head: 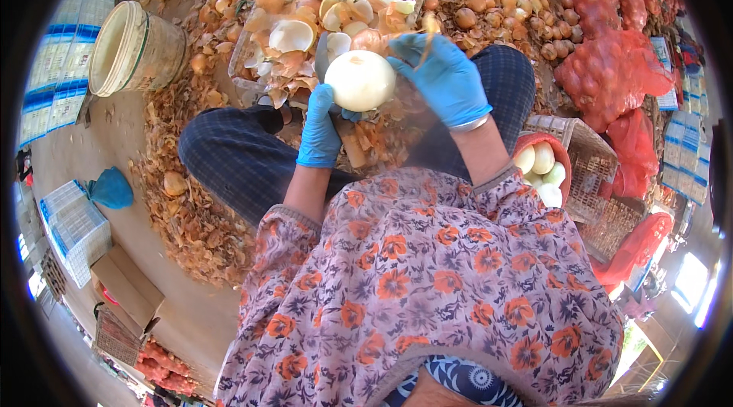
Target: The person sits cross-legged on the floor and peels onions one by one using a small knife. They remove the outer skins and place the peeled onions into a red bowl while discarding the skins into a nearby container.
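My left hand [324, 132], in a blue glove, holds a large peeled white onion [359, 80] over my lap. A knife blade [322, 56] shows just behind the onion, and what looks like its wooden handle [353, 146] shows below; how it is supported is hidden. My right hand [438, 77], also blue-gloved, is raised at the onion's right side with its fingers partly bent, and a blurred strip of onion skin [426, 43] is at its fingertips. Beyond both hands lies a crate [233, 60] heaped with onion skins [291, 35].
A red bucket [563, 163] of peeled onions stands at my right, beside plastic crates [584, 149] and red mesh sacks [613, 72]. Unpeeled onions [475, 1] lie ahead. At left are a white bucket [134, 52], loose skins [194, 229] and a cardboard box [129, 287].
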The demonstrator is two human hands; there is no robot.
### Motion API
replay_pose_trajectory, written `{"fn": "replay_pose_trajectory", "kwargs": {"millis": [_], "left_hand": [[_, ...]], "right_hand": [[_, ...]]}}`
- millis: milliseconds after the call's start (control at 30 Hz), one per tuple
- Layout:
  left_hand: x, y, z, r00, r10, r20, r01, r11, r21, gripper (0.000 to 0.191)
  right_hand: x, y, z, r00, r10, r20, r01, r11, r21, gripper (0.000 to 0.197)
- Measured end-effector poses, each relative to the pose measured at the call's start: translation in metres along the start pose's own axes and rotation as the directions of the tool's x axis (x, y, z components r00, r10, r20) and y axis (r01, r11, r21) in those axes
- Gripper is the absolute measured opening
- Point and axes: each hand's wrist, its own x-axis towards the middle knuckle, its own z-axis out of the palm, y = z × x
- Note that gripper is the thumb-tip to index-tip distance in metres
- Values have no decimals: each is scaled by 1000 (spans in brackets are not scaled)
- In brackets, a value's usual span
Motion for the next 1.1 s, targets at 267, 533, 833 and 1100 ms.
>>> {"fn": "replay_pose_trajectory", "kwargs": {"millis": [267, 533, 833, 1100], "left_hand": [[-2, 4, 5, 996, 69, -52, -72, 996, -43, 56], [-3, 9, 51, 994, 64, 87, -91, 933, 350, 35], [-37, 34, 70, 834, 253, 490, -515, 38, 857, 31], [-37, 32, 56, 785, 186, 591, -586, -87, 806, 17]], "right_hand": [[-19, 3, -39, 998, -56, -36, -17, 305, -952, 73], [-20, 37, -9, 997, 76, -4, -75, 975, -211, 77], [-40, 4, -4, 996, -58, -73, 26, 924, -383, 81], [-48, -11, -6, 988, -150, -44, 87, 761, -643, 86]]}}
